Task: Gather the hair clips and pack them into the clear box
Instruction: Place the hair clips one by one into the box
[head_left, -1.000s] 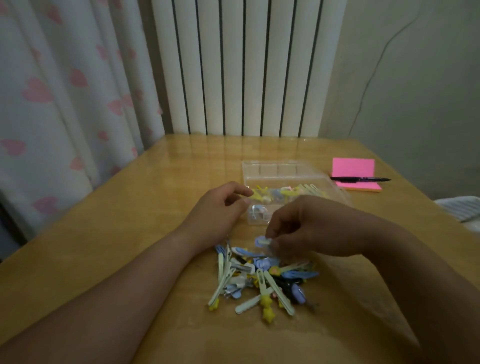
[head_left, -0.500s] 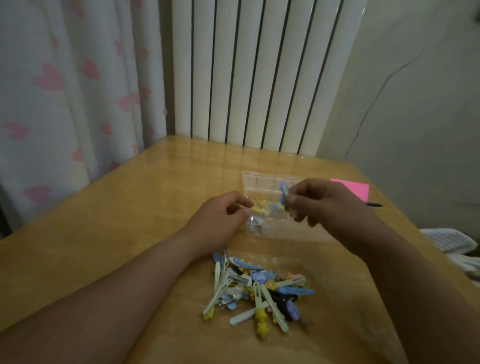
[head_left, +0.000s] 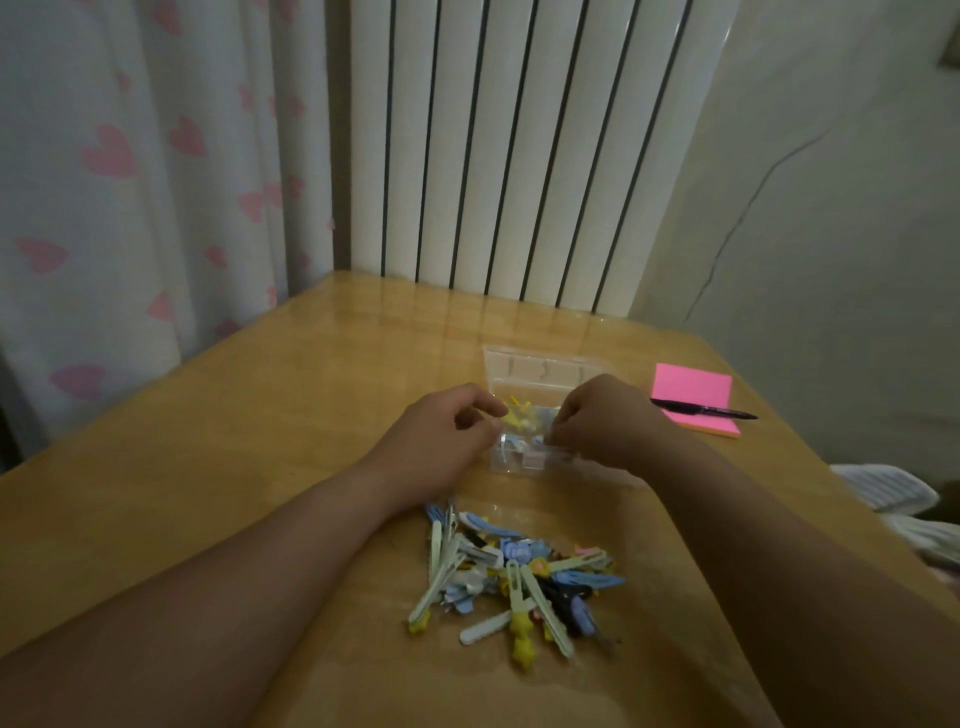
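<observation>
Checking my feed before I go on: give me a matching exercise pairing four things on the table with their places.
1. clear box
2. hair clip pile
3. pink sticky notes
4. black pen

a. lying across the notes
b. nearest the camera
c. right of the box
d. just beyond the pile

Pairs: 1-d; 2-b; 3-c; 4-a

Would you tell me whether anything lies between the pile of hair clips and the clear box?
Nothing visible does: only bare table separates the pile of hair clips from the clear box.
</observation>
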